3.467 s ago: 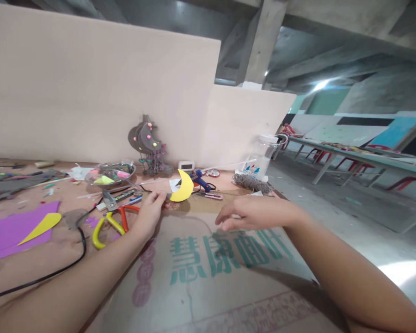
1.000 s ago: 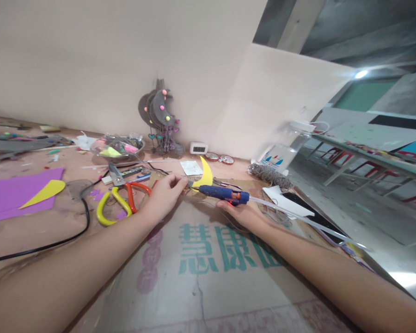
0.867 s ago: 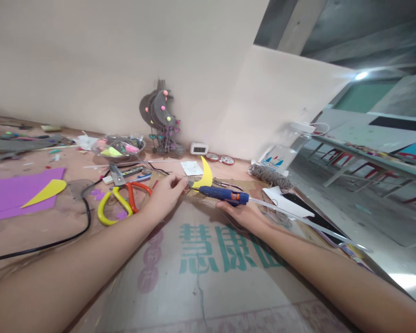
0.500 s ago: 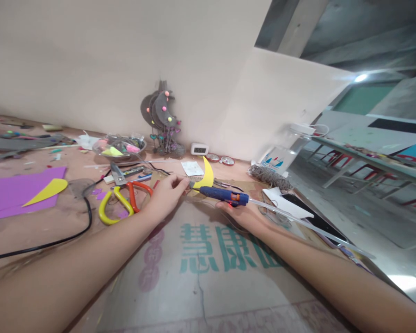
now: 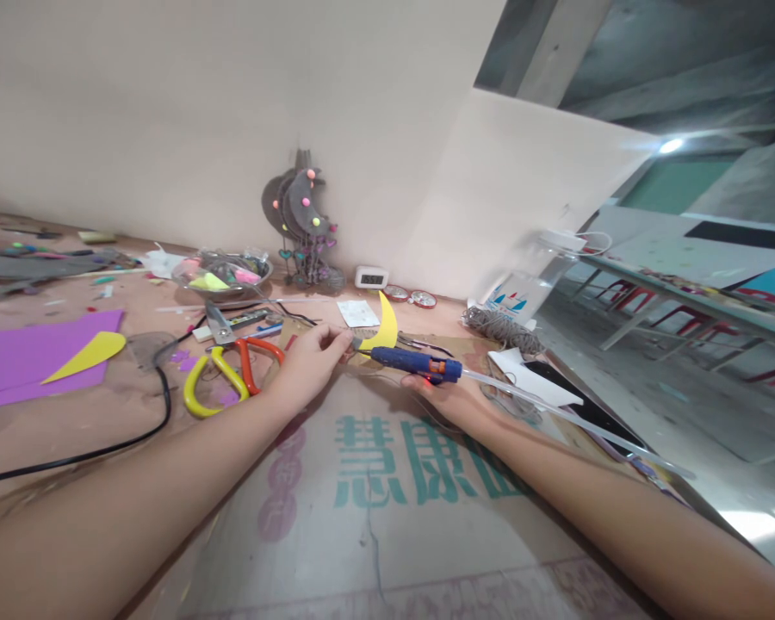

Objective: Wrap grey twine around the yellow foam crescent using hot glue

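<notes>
At centre frame, one yellow foam crescent (image 5: 383, 325) is pinched in the left hand (image 5: 310, 362); the right hand (image 5: 449, 398) has its fingers wrapped around one blue glue gun (image 5: 413, 362), nozzle at the crescent. Left of centre lie two scissors (image 5: 223, 379), one purple sheet (image 5: 32, 353). Printed cardboard (image 5: 387, 508) covers the bench; beige walls behind.

- The right hand (image 5: 455, 398) is lying mostly under the glue gun (image 5: 412, 362), its fingers hiding.
- The moon (image 5: 381, 328) is losing its lower tip behind the left hand (image 5: 310, 366) and the gun's nozzle.
- The black cable (image 5: 90, 443) is running off the left edge.
- The purple sheet (image 5: 19, 357) is being cut by that same edge.
- The clock (image 5: 370, 276) is showing digits too small to read.
</notes>
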Motion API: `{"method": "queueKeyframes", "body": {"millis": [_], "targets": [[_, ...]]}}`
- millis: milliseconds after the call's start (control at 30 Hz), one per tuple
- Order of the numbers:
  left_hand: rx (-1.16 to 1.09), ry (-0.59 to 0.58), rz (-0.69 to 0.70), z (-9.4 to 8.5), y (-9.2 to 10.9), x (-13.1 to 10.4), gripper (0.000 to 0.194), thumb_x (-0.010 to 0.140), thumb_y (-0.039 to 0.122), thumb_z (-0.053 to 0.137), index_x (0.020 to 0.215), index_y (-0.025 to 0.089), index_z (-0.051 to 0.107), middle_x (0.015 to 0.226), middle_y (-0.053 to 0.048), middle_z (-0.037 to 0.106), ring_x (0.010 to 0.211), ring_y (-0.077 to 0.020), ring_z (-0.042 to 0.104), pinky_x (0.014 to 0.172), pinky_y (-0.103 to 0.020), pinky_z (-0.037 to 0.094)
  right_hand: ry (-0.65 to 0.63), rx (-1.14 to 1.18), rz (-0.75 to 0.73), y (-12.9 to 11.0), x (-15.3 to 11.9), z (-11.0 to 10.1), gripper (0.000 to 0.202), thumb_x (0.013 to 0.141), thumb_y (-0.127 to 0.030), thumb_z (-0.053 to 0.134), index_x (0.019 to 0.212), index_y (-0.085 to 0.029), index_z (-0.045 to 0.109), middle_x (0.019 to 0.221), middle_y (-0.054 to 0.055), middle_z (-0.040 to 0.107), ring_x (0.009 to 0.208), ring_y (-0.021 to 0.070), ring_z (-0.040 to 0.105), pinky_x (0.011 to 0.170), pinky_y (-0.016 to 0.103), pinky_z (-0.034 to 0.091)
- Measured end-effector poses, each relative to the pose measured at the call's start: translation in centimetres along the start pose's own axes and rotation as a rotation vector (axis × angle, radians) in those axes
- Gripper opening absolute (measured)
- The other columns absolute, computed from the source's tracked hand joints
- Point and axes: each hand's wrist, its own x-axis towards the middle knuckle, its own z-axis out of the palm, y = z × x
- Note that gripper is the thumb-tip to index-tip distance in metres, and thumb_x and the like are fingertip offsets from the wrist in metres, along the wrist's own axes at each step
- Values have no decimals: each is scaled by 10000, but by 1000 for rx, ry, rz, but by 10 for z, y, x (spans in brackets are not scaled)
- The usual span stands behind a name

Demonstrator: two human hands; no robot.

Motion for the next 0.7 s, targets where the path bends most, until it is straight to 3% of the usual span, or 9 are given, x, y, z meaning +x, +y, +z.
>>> {"method": "queueKeyframes", "body": {"millis": [700], "targets": [[1,-1,-15,0,-4,2,271,745,431,527,682,171,573,606,25,558,563,-113,474,540,-221,328,22,-24,35,-2,2,-1,282,760,-376,591,1021,-277,630,969,-14,681,852,209,633,770,317,512]]}}
